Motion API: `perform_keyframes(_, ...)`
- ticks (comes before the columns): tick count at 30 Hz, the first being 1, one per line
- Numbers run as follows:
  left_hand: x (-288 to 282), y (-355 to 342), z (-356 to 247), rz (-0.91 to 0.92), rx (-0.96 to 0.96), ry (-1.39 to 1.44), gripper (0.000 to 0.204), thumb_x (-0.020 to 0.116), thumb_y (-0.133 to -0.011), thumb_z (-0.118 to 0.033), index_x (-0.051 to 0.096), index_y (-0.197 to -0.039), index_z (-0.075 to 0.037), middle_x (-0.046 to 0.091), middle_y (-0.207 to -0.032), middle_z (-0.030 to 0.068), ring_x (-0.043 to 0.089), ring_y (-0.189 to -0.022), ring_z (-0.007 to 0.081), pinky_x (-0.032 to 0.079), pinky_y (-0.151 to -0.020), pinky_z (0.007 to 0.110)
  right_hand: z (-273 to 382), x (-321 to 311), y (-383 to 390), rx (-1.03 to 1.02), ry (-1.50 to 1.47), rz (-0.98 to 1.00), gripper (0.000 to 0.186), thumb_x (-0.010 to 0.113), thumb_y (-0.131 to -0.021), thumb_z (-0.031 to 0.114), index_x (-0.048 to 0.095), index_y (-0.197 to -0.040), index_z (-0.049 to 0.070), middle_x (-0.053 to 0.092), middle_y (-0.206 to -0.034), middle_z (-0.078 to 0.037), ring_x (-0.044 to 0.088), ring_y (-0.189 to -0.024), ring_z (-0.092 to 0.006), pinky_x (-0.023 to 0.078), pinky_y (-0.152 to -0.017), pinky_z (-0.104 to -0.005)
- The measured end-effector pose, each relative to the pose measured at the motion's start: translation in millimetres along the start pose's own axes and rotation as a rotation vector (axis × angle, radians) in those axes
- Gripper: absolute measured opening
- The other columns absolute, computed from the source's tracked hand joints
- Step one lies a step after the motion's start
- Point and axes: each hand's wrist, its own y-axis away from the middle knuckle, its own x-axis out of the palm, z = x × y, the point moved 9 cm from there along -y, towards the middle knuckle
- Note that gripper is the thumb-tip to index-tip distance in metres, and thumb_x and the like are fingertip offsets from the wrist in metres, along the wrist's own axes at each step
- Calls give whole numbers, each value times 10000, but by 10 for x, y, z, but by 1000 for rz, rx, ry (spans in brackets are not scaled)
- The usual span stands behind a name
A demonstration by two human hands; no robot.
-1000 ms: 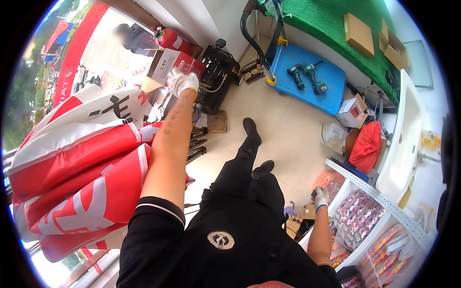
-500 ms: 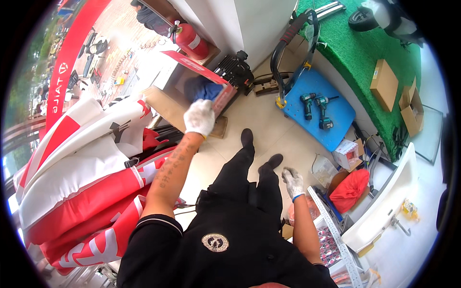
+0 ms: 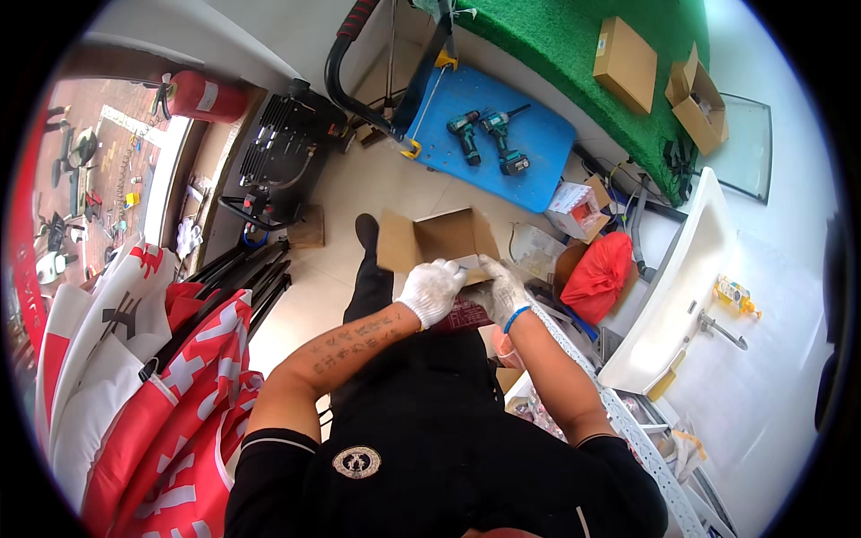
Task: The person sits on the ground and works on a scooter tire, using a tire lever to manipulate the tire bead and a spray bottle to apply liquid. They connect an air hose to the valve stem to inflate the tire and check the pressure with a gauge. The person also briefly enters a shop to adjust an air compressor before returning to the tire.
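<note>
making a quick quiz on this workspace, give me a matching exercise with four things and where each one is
1. drills
2. maroon-sided box
3. yellow bottle
4. fire extinguisher

A. near the black compressor
B. held by left hand and right hand
C. on the blue platform
D. beside the tap

Pairs: 1-C; 2-B; 3-D; 4-A

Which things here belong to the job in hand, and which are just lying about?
In use:
open cardboard box
left hand's grip, on the box
right hand's grip, on the box

Apparently lying about:
two drills
blue cart
red bag
</note>
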Motion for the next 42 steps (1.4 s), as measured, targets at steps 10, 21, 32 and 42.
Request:
perform_keyframes(10, 362, -1542, -283, -108, 208, 30, 175, 671, -823, -112, 699, -996, -105, 695, -1004, 88, 684, -1047, 290, 544, -887, 444, 1362, -1319, -996, -465, -389, 27, 515, 505, -933, -38, 470, -1443, 23, 576, -1352, -220, 629, -1202, -432, 552, -1029, -607)
perform_keyframes(21, -598, 336, 2676, -457, -704, 130, 305, 652, -875, -172, 698, -1159, -73, 711, -1050, 138, 668, -1051, 371, 535, -927, 475, 1162, -367, -1794, -355, 326, -161, 433, 595, -1000, 88, 498, -1411, -7, 686, -1028, -137, 707, -792, -261, 587, -673, -375)
perform_keyframes(32, -267, 2608, 5348, -929, -1757, 567, 664, 715, -909, -310, 491, -1493, -90, 619, -1378, 246, 599, -1277, 428, 474, -1098, 492, 139, 3203, -3032, -412, 1218, 229, 422, 616, -1023, 104, 545, -1418, -26, 696, -1127, -95, 687, -830, -150, 554, -670, -285)
perform_keyframes(42, 270, 2675, 5667, -1239, -1616, 846, 265, 692, -974, -274, 707, -1056, -23, 699, -862, 94, 662, -792, 209, 530, -777, 373, 689, 4713, -4897, -653, 1295, -33, 439, 552, -1030, 248, 609, -1404, 25, 674, -1363, -187, 642, -1213, -298, 457, -1054, -348)
